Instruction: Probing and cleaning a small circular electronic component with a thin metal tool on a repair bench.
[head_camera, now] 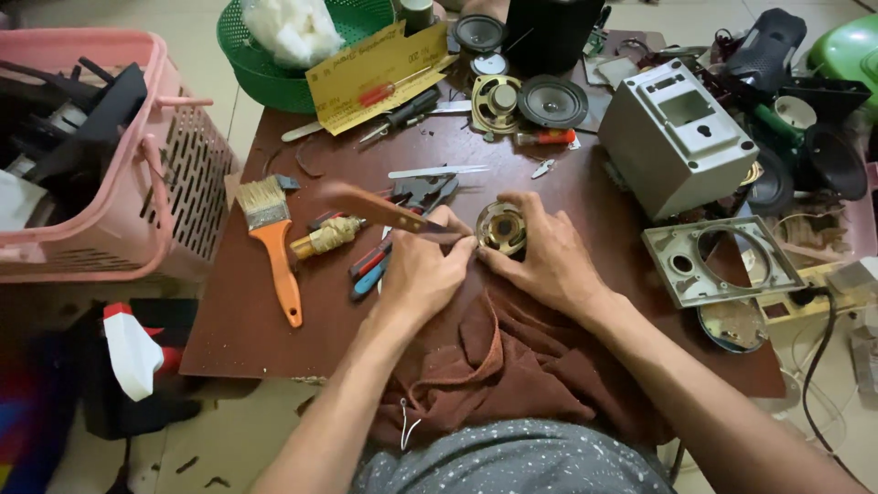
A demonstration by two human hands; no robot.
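Gripping knife (389, 209), left hand (422, 274), right hand (541, 261) steadying speaker (502, 227)

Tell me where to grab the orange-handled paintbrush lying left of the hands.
Grip the paintbrush by its orange handle, coming from above. It lies flat, bristles away from you, the handle's length bare on the table; the bristle end sits near other tools.
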